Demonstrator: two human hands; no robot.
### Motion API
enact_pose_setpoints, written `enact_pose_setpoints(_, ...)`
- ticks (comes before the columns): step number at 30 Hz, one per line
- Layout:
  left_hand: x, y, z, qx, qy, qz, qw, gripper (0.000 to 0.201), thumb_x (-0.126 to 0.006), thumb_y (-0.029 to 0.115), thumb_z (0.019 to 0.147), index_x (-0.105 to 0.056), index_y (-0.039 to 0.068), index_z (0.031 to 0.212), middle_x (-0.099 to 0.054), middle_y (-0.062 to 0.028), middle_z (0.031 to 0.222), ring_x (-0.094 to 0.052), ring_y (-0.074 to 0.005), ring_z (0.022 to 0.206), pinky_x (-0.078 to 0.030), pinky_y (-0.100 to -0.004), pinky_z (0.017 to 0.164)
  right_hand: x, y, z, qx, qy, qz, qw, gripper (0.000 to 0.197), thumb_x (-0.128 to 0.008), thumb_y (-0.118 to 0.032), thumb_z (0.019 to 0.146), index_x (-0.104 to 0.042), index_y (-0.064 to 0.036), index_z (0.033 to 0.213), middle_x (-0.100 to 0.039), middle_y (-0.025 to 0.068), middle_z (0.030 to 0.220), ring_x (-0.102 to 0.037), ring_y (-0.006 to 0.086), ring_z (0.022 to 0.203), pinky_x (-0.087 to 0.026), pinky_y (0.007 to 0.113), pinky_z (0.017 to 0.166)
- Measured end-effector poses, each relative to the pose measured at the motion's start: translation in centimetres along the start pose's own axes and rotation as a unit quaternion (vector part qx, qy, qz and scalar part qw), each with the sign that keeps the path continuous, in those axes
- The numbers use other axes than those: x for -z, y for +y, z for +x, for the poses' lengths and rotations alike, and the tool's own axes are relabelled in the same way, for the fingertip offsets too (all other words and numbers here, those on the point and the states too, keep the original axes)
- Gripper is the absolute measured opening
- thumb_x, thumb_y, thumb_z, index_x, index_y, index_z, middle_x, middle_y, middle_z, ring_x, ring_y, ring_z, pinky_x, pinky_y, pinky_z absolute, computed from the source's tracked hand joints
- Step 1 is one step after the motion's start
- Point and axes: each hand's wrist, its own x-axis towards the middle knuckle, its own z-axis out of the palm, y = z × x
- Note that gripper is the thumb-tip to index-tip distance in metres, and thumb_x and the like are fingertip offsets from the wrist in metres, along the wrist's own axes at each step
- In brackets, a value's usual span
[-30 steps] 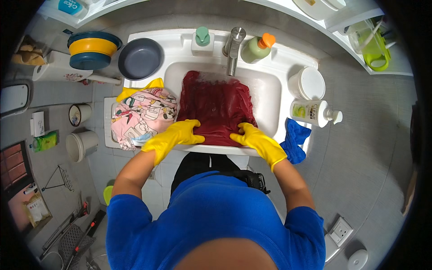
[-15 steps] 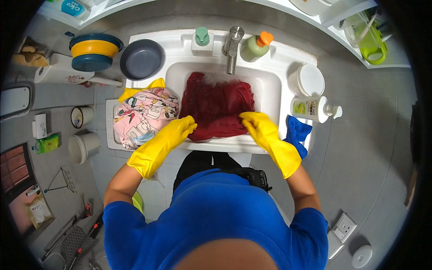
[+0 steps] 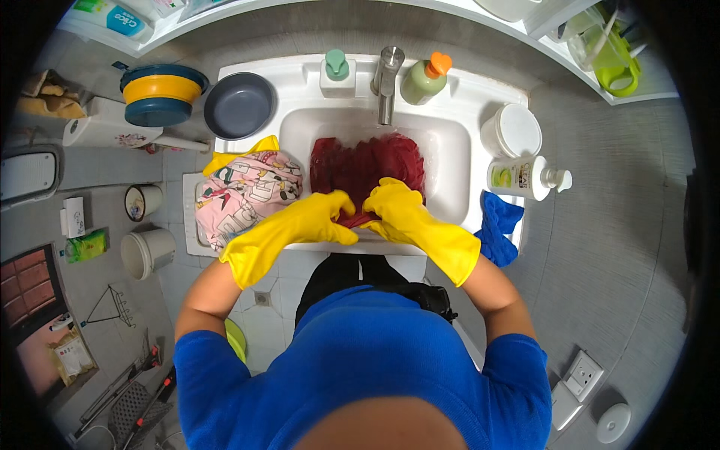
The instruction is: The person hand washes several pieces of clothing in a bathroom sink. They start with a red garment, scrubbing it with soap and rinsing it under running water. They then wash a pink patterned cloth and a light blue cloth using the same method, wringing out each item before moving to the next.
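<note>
Left hand (image 3: 322,217) and right hand (image 3: 394,206), gloved yellow, clutch the red cloth (image 3: 364,161); its near edge hides beneath them in the sink (image 3: 450,169).

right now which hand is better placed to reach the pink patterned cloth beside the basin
Left. The left hand in its yellow rubber glove grips the dark red cloth right next to the pink patterned cloth; the right hand is farther off.

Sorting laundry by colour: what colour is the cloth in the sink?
Dark red cloth, seen in the head view.
</note>
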Motion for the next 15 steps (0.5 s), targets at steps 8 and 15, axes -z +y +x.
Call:
enact_pose_setpoints(8,1.6,1.5,1.0,-0.148,0.095,0.130,0.976,0.027,-0.064,0.025,0.091,-0.066,0.006,0.110,-0.066,-0.0169,0.103,-0.063,-0.0351,0.095,-0.050,-0.0416,0.084,-0.7,1.3,-1.0,-0.136,-0.055,-0.029,0.989,0.026,-0.071,-0.034,0.082,-0.072,-0.0121,0.096,-0.069,0.0111,0.094,-0.061,0.0371,0.095,-0.050,0.046,0.083)
enact_pose_setpoints(15,1.7,4.2,-3.5,-0.051,0.164,-0.337,0.926,0.024,-0.062,0.021,0.098,-0.064,0.002,0.113,-0.063,-0.0028,0.099,-0.056,-0.0086,0.088,-0.046,-0.0239,0.080,1.3,2.7,-3.1,-0.169,-0.012,0.049,0.984,0.023,-0.076,-0.024,0.078,-0.073,-0.0149,0.099,-0.069,0.0115,0.100,-0.062,0.0336,0.098,-0.050,0.042,0.085)
